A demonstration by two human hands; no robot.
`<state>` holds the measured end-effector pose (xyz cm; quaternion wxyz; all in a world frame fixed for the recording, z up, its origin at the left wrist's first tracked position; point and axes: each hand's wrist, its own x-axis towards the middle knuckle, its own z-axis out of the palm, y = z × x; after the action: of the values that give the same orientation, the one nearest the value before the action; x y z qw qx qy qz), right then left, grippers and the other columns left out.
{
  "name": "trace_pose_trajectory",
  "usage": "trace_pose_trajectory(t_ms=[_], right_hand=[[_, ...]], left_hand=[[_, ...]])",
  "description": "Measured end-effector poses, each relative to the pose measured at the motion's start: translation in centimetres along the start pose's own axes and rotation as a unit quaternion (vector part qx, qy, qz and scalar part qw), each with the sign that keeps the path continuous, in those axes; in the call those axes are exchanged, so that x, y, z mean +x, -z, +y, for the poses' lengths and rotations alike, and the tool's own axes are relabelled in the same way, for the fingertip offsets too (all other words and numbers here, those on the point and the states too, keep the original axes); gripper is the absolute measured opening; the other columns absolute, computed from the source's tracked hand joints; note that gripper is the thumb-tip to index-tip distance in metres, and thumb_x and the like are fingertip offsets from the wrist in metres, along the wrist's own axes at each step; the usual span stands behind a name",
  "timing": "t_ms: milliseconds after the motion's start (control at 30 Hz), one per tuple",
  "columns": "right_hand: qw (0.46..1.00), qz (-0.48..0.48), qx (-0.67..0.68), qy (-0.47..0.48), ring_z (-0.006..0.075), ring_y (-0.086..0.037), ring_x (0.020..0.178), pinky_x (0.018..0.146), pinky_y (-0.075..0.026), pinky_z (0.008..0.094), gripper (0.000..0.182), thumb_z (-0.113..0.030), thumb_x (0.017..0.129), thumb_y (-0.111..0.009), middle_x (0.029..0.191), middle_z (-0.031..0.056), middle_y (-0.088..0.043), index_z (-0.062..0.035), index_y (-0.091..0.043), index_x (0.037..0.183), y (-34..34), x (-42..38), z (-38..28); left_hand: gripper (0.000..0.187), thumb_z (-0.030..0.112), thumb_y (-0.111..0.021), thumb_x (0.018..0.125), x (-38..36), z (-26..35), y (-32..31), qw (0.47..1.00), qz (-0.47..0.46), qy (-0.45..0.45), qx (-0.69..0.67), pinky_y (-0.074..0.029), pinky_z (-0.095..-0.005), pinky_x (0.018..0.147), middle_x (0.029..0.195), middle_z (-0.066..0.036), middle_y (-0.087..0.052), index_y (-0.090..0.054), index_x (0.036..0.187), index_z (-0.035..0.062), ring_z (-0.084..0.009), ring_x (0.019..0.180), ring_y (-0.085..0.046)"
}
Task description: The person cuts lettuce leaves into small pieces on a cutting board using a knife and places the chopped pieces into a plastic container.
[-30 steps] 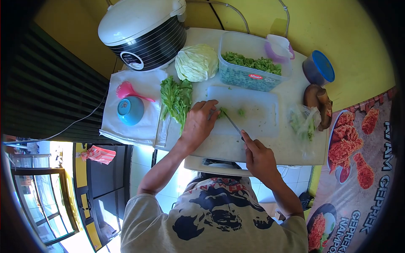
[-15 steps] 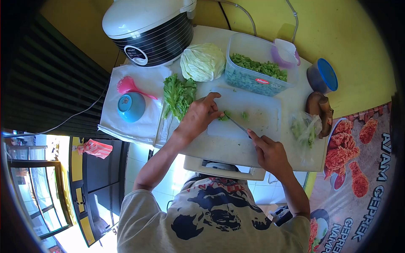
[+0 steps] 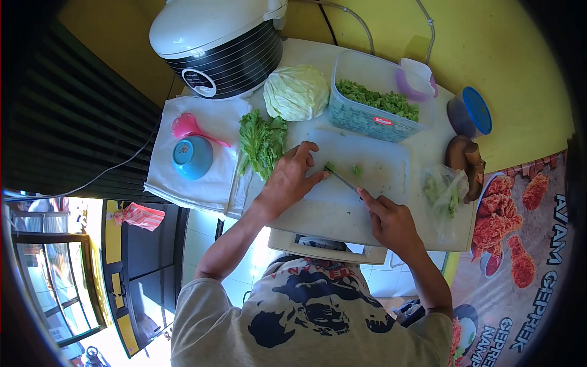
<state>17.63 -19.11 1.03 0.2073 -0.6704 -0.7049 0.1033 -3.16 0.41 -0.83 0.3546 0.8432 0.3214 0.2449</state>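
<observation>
A knife (image 3: 343, 180) is in my right hand (image 3: 394, 225), its blade slanting up and left over a white cutting board (image 3: 382, 174). At the blade's tip lies a small green lettuce scrap (image 3: 330, 166), with another bit (image 3: 356, 170) to its right. My left hand (image 3: 292, 182) is just left of the tip, thumb and index finger apart, nothing visibly between them. Its other fingers are partly hidden. Beside that hand rests a bunch of leafy lettuce (image 3: 262, 139). Behind the board, a clear plastic container (image 3: 373, 125) holds chopped greens (image 3: 382, 100).
A pale cabbage (image 3: 296, 93) sits near a rice cooker (image 3: 223, 58). On the left are a blue bowl (image 3: 192, 158) and a pink ladle (image 3: 185, 125). A plastic bag of greens (image 3: 445, 194), a brown object (image 3: 466, 162) and a blue-lidded tub (image 3: 469, 112) line the right side.
My left thumb has moved slightly down, away from the lettuce scrap at the knife tip. The knife and my right hand keep nearly the same position; the view has shifted slightly.
</observation>
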Motion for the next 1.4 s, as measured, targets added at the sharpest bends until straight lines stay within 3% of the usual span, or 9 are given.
trace_pose_trajectory(t_ms=[167, 467, 700, 800, 900, 1000, 1100, 1200, 1400], right_hand=[[1.0, -0.002, -0.014, -0.004, 0.0265, -0.063, 0.056, 0.053, -0.055, 0.0396, 0.061, -0.002, 0.089, -0.067, 0.078, 0.0081, -0.063, -0.0164, -0.058, 0.148, -0.4, 0.9, -0.5], [1.0, 0.009, -0.018, -0.016, 0.0272, -0.066, 0.06, 0.055, -0.056, 0.0405, 0.059, -0.004, 0.092, -0.066, 0.08, 0.0092, -0.065, -0.0162, -0.056, 0.149, -0.4, 0.4, -0.6], [0.989, 0.091, 0.099, -0.066, 0.0317, -0.068, 0.062, 0.061, -0.057, 0.0416, 0.053, -0.004, 0.097, -0.065, 0.089, 0.014, -0.071, -0.0121, -0.057, 0.148, -1.3, 0.4, -0.8], [0.956, 0.172, 0.225, -0.073, 0.0243, -0.064, 0.058, 0.058, -0.052, 0.0364, 0.044, -0.007, 0.094, -0.071, 0.08, 0.0128, -0.067, -0.005, -0.062, 0.138, -2.7, 1.3, -1.0], [0.935, 0.107, 0.281, -0.186, 0.0133, -0.055, 0.059, 0.056, -0.045, 0.0311, 0.031, -0.012, 0.092, -0.078, 0.069, 0.0066, -0.059, 0.0002, -0.068, 0.118, -2.1, 2.6, -1.3], [0.913, 0.117, 0.343, -0.186, 0.0075, -0.048, 0.062, 0.056, -0.04, 0.0282, 0.026, -0.019, 0.09, -0.082, 0.065, 0.0006, -0.053, 0.0, -0.068, 0.102, -2.5, 4.3, -1.8], [0.916, 0.112, 0.35, -0.163, 0.0066, -0.049, 0.063, 0.059, -0.041, 0.0276, 0.024, -0.02, 0.092, -0.081, 0.067, -0.0016, -0.056, -0.0009, -0.068, 0.098, -3.0, 5.2, -1.8], [0.885, 0.132, 0.42, -0.153, 0.0056, -0.048, 0.065, 0.062, -0.041, 0.0263, 0.021, -0.019, 0.095, -0.078, 0.068, -0.0028, -0.056, -0.0014, -0.068, 0.098, -3.6, 5.7, -1.5], [0.862, 0.061, 0.441, -0.242, 0.0047, -0.048, 0.068, 0.064, -0.04, 0.0253, 0.019, -0.02, 0.097, -0.076, 0.073, -0.0041, -0.058, -0.0023, -0.069, 0.098, -1.9, 5.3, -1.4]], left_hand=[[0.051, 0.015, -0.089, 0.082, 0.0, 0.0, 0.0, 1.0, -0.004, 0.017, -0.012, -0.057, -0.0358, 0.072, 0.087, -0.011, -0.064, -0.057, 0.119, 0.0012, -0.0218, 0.075, -0.066], [0.025, 0.011, -0.084, 0.085, -1.0, 0.4, -0.7, 0.997, 0.035, -0.038, 0.061, -0.058, -0.0379, 0.072, 0.09, -0.014, -0.067, -0.066, 0.097, -0.001, -0.0281, 0.077, -0.07], [0.015, 0.005, -0.077, 0.089, -1.0, 0.7, -1.3, 0.999, 0.026, -0.036, 0.021, -0.057, -0.0391, 0.073, 0.094, -0.015, -0.068, -0.069, 0.1, -0.0007, -0.0298, 0.082, -0.073], [0.013, 0.005, -0.075, 0.09, -0.9, 1.4, -1.0, 0.999, 0.013, -0.032, 0.007, -0.057, -0.0393, 0.075, 0.096, -0.014, -0.069, -0.068, 0.1, -0.0004, -0.0297, 0.082, -0.074], [0.013, 0.004, -0.074, 0.09, -0.9, 2.5, -0.6, 0.999, 0.005, -0.042, -0.007, -0.057, -0.0401, 0.076, 0.097, -0.013, -0.072, -0.068, 0.101, 0.001, -0.0292, 0.082, -0.074], [0.015, 0.004, -0.074, 0.09, -0.9, 3.2, -0.9, 0.997, -0.011, -0.075, 0.0, -0.057, -0.0408, 0.077, 0.096, -0.013, -0.075, -0.067, 0.103, 0.0022, -0.0289, 0.084, -0.075], [0.02, 0.003, -0.075, 0.089, -1.3, 3.2, -1.3, 0.996, -0.018, -0.087, 0.005, -0.057, -0.0407, 0.079, 0.095, -0.014, -0.076, -0.065, 0.107, 0.0027, -0.0292, 0.087, -0.076], [0.028, 0.002, -0.076, 0.089, -1.4, 3.6, -1.0, 0.997, -0.02, -0.066, -0.023, -0.057, -0.0387, 0.081, 0.096, -0.013, -0.076, -0.063, 0.114, 0.0023, -0.0285, 0.09, -0.076], [0.04, 0.004, -0.074, 0.094, -1.6, 3.0, -0.6, 0.984, -0.048, -0.019, -0.17, -0.057, -0.0335, 0.084, 0.097, -0.009, -0.076, -0.06, 0.131, 0.0022, -0.0197, 0.088, -0.075]])
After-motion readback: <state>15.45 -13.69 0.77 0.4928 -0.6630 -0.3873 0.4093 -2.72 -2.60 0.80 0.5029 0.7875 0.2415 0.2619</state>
